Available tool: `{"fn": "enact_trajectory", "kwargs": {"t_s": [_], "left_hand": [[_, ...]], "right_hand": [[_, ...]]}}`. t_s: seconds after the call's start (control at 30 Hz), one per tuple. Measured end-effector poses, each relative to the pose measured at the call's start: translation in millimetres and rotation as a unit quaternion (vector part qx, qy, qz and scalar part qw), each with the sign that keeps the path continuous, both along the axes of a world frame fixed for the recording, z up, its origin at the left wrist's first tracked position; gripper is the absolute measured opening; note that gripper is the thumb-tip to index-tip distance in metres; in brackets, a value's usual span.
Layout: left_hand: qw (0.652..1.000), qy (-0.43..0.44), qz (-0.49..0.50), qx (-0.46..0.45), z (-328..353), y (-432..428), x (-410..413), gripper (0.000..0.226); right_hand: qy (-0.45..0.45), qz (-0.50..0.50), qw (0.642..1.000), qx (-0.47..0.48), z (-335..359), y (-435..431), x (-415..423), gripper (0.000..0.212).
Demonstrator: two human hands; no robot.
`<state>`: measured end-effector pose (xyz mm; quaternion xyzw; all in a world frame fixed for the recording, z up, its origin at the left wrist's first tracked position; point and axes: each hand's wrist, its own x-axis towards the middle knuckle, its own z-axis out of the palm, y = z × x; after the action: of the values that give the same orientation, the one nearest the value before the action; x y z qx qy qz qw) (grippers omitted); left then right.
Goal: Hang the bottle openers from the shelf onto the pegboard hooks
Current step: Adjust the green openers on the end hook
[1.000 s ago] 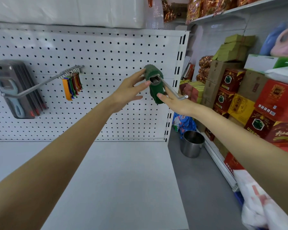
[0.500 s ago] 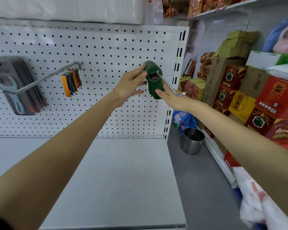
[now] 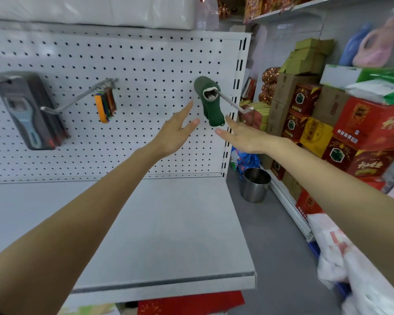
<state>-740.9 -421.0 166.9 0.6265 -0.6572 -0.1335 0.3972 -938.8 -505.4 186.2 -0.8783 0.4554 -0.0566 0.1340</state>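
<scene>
A white pegboard (image 3: 146, 64) is filling the back of a shop bay, and a pale grey shelf (image 3: 168, 223) is jutting out beneath it. To the right, stacked red and yellow boxes (image 3: 362, 123) are sitting against the wall, with a steel bucket (image 3: 255, 185) standing on the floor near them.

Two bare arms are reaching forward. The left hand (image 3: 175, 133) is hovering with its fingers straight and slightly spread, holding nothing, just left of a bunch of green bottle openers (image 3: 210, 108). The right hand (image 3: 243, 137) is also lying flat with straight fingers, holding nothing, its fingertips just below and right of the bunch; whether they are touching it cannot be told.

The green bottle openers are hanging on a metal hook (image 3: 234, 103) at the pegboard's right edge. Grey carded openers (image 3: 30, 110) are hanging at far left, and small colourful openers (image 3: 105, 104) are hanging on a hook between them and the green bunch.
</scene>
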Motion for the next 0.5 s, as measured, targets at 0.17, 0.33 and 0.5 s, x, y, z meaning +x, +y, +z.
{"fn": "enact_trajectory", "kwargs": {"t_s": [0.17, 0.33, 0.5], "left_hand": [[0.948, -0.309, 0.072, 0.028, -2.6, 61.5, 35.1, 0.065], [0.956, -0.261, 0.121, 0.053, -4.5, 143.3, 69.1, 0.065], [0.936, -0.294, 0.164, 0.1, -19.9, 215.8, 78.4, 0.066]], "right_hand": [[0.06, -0.063, 0.994, -0.06, 6.0, 22.7, -2.7, 0.113], [0.051, -0.06, 0.997, 0.025, 4.5, 67.3, 6.3, 0.11], [0.044, 0.024, 0.999, -0.005, -19.8, 125.4, 25.2, 0.096]]}}
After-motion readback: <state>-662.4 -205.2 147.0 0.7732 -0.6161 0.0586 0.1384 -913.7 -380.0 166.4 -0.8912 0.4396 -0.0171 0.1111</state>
